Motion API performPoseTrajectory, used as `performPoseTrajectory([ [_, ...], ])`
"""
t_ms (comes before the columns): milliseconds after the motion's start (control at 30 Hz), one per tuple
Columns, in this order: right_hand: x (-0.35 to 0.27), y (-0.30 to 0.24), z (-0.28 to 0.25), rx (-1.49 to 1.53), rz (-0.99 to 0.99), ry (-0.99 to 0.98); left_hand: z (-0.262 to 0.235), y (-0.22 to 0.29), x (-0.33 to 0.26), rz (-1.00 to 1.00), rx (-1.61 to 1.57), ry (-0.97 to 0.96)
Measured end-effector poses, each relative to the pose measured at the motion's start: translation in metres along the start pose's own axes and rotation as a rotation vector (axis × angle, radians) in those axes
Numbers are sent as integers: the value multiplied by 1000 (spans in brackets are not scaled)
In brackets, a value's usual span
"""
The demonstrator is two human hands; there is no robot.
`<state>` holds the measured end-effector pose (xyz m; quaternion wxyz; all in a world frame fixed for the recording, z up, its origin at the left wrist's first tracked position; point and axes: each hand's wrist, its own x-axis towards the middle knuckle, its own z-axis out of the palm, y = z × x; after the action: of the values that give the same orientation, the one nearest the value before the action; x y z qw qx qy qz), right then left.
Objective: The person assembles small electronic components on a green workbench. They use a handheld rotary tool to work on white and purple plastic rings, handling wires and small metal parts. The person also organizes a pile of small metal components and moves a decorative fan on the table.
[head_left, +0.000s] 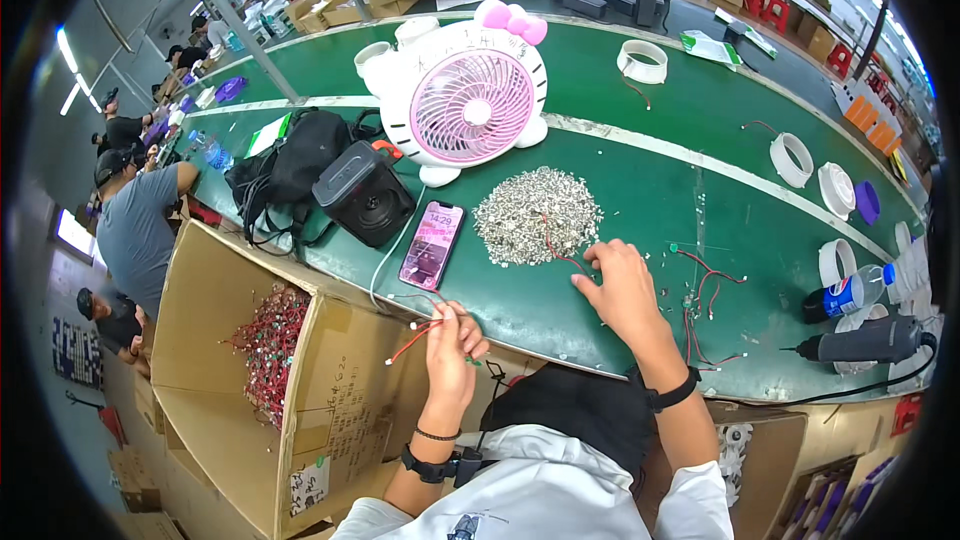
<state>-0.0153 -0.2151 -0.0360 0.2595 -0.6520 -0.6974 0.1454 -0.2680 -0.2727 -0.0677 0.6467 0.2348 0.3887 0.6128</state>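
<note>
- Fingers (462, 325) of left hand (452, 345) pinch thin red-and-black wires (415, 335) at table (620, 190) near edge.
- Right hand (620, 285) fingers spread, touching grey heap of small metal parts (535, 215).

Bench items beside my work area

A pink-and-white desk fan (465, 100), black speaker (365, 192) and smartphone (432, 244) stand on my green table (640, 205); a black, possibly rotary, tool (868, 342) lies right.
</note>
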Motion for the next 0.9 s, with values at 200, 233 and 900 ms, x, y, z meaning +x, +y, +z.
performPoseTrajectory([
  [200, 16, 6, 24, -174, -35, -95, 5, -8, 1, -62, 18, -25],
  [233, 16, 6, 23, -160, -33, -52, 6, -8, 0, -68, 10, -30],
  [900, -73, 139, -110, -136, 100, 155, 57, -26, 1, -94, 78, -171],
])
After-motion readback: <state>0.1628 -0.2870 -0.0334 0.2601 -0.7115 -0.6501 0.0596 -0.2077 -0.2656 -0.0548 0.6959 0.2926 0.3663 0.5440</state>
